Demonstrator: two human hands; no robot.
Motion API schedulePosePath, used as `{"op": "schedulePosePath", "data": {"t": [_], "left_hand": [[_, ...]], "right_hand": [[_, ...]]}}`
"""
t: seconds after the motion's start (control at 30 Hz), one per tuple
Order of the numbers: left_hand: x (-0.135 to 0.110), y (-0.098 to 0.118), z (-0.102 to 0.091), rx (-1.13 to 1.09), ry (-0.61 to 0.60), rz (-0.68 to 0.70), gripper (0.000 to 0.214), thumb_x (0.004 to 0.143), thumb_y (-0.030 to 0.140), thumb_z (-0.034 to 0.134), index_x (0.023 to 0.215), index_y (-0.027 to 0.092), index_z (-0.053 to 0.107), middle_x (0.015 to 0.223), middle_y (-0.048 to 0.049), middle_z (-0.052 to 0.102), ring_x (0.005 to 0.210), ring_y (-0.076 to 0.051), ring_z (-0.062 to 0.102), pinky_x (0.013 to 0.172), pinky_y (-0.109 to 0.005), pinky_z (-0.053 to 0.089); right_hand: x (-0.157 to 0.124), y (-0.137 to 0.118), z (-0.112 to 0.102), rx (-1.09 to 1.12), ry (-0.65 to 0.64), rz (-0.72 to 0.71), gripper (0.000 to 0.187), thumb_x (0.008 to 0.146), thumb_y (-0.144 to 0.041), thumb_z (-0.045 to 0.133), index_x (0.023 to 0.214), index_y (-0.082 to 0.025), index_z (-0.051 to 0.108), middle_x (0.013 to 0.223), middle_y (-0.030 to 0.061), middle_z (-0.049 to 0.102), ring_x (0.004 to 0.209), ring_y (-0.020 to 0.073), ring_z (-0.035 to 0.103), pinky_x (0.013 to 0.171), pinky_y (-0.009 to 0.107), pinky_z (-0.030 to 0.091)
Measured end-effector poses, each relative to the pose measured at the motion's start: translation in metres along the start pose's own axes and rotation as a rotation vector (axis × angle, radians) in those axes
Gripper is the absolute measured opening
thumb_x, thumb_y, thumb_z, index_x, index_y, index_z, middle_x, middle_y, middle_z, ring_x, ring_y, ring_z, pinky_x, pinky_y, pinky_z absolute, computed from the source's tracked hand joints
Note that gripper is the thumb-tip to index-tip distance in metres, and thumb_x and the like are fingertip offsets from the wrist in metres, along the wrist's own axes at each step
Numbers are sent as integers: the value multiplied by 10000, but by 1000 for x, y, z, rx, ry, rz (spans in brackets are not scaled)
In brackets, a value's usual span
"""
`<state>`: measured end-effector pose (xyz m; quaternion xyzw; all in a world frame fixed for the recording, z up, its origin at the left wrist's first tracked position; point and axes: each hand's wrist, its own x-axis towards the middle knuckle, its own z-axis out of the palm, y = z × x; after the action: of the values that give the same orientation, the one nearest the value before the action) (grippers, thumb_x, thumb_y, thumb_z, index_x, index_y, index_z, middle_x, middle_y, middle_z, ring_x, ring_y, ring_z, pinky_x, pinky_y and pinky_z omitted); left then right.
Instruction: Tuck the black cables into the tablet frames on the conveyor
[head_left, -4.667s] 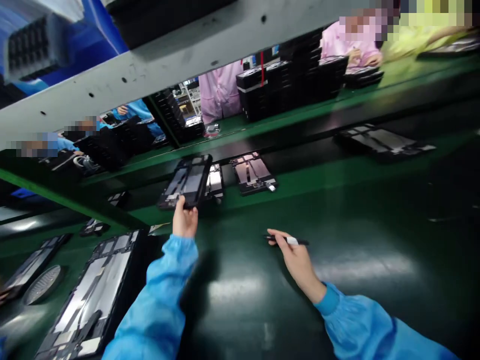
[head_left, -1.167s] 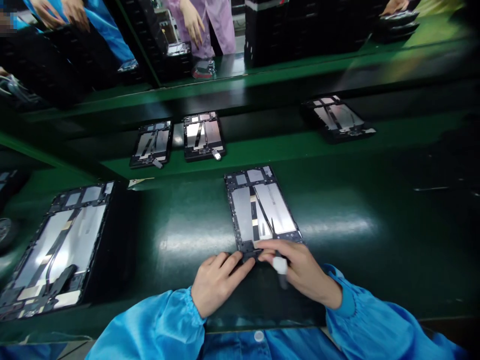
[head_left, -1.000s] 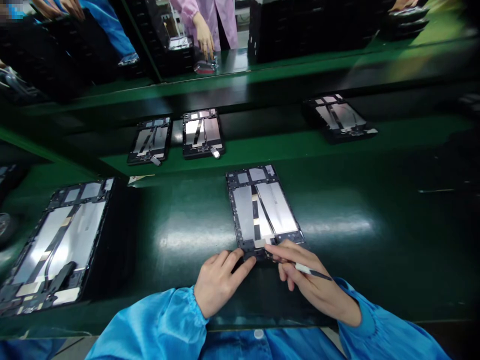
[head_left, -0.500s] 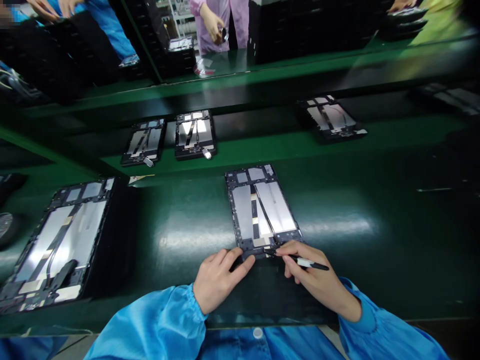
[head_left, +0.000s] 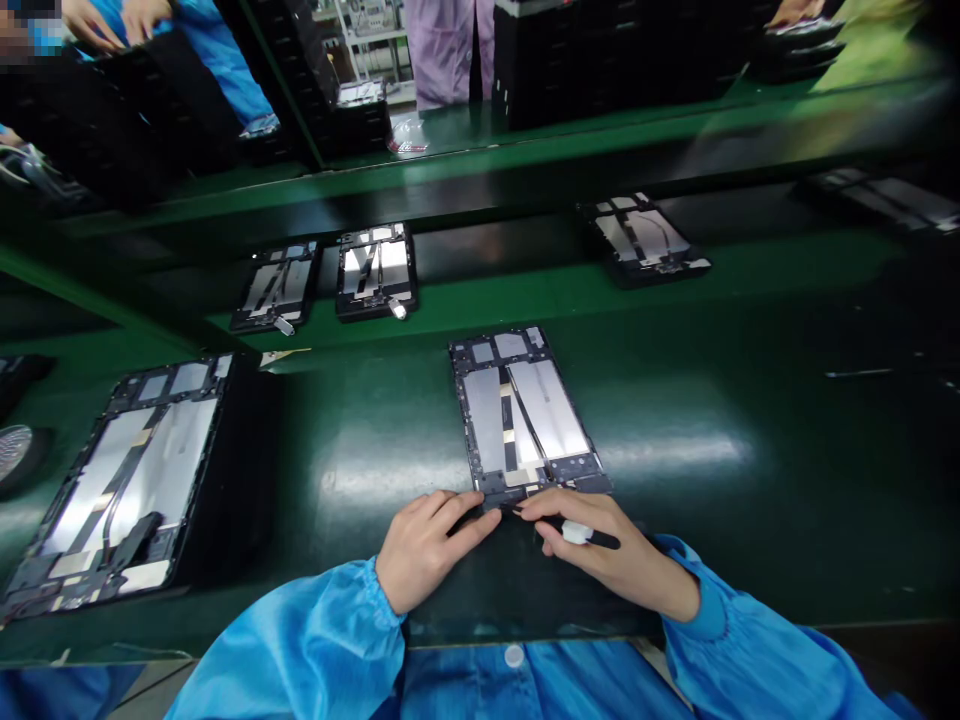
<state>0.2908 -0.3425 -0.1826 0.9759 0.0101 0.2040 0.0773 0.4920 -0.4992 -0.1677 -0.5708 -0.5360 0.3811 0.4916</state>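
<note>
An opened tablet (head_left: 555,410) lies on the green table in front of me, its silver inside, dark frame and black ribbon cables facing up. My left hand (head_left: 427,548) has its thumb and fingers at the tablet's lower left corner, gripping that edge. In a pinch, my right hand (head_left: 611,555) holds a slim black pen-like tool (head_left: 577,532) with a white band. The tool's front end points left, at the tablet's near edge by my left thumb. My right fingers hide part of that edge, and I cannot tell exactly what the tip touches.
At the left lies a larger-looking opened tablet (head_left: 127,480) on a black stack, with a round metal object (head_left: 16,455) beyond it. Further opened tablets (head_left: 375,268) (head_left: 645,240) sit along the back strip. Black stacks (head_left: 615,60) and co-workers are behind the green rail (head_left: 450,160).
My right hand has moved left along the tablet's near edge with the tool. My left hand has shifted slightly left, still at the corner. A co-worker's hand at the back has left view.
</note>
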Motion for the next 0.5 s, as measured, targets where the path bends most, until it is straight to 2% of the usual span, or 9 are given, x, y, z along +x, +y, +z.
{"op": "schedulePosePath", "data": {"t": [0.07, 0.17, 0.27, 0.37, 0.5], "left_hand": [[0, 3, -3, 17, -8, -2, 296, 1015, 149, 422, 1233, 198, 615, 1177, -72, 637, 955, -181, 579, 758, -304, 505], [-3, 14, -6, 13, -27, 15, 325, 1024, 143, 388, 1272, 178, 595, 1207, -80, 636, 1024, -188, 566, 777, -302, 488], [-7, 31, -4, -52, -54, 95, 311, 1021, 158, 407, 1242, 212, 618, 1216, -49, 643, 1046, -188, 554, 756, -291, 467], [-10, 41, 3, -61, -128, 162, 313, 1018, 177, 409, 1231, 253, 625, 1266, -33, 620, 1033, -199, 548, 744, -304, 457], [-11, 40, 9, -55, -187, 175, 304, 1011, 198, 436, 1254, 267, 607, 1274, -46, 604, 1043, -210, 534, 764, -318, 447]], "right_hand": [[-2, 1, 0, 32, 5, 69, 162, 983, -304, 568, 1067, -211, 671, 968, 51, 700, 666, 152, 675, 600, 250, 563], [-11, 4, 1, 99, 55, 230, 199, 958, -373, 603, 1024, -196, 662, 796, 27, 694, 551, 141, 637, 508, 235, 539], [-21, 9, 1, 95, 70, 342, 220, 952, -403, 590, 931, -189, 638, 662, 3, 654, 508, 149, 615, 477, 238, 521], [-25, 11, 0, -31, 56, 337, 201, 941, -378, 596, 853, -198, 616, 660, 10, 646, 581, 185, 647, 502, 262, 518], [-21, 8, 0, -171, 36, 264, 176, 926, -347, 614, 819, -208, 614, 696, 14, 662, 604, 199, 644, 518, 282, 475]]}}
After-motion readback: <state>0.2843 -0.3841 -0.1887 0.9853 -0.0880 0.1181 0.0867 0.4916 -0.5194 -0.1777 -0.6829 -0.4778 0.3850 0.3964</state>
